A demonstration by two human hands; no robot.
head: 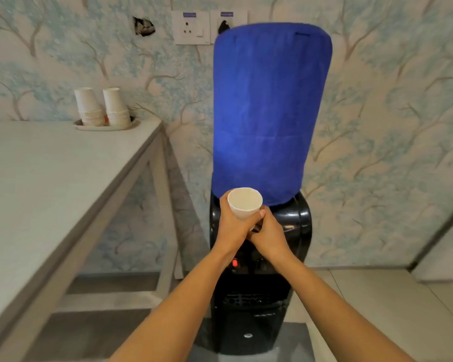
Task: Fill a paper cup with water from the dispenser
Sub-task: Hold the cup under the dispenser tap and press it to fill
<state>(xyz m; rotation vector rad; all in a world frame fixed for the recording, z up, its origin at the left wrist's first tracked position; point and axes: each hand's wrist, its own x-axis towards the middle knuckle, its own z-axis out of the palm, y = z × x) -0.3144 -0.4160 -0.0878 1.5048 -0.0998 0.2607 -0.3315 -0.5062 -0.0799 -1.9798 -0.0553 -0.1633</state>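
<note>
We hold a paper cup in our left hand, mouth tilted toward us; our right hand touches its base | black dispenser behind, bottle under blue cover | two cup stacks on a tray, far corner of table

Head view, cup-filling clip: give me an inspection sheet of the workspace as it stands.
Surface: pale table at left, mostly bare.
Job's things: paper cup held in front of the black dispenser, looks empty; blue cover over the bottle.
Clutter: two cup stacks upside down on a plate at the table's far corner.
Grippers: left hand grips the cup; right hand touches its lower part.
Cables: nothing seen.
Surroundings: tree-patterned wallpaper, wall socket, hole in wall.
</note>
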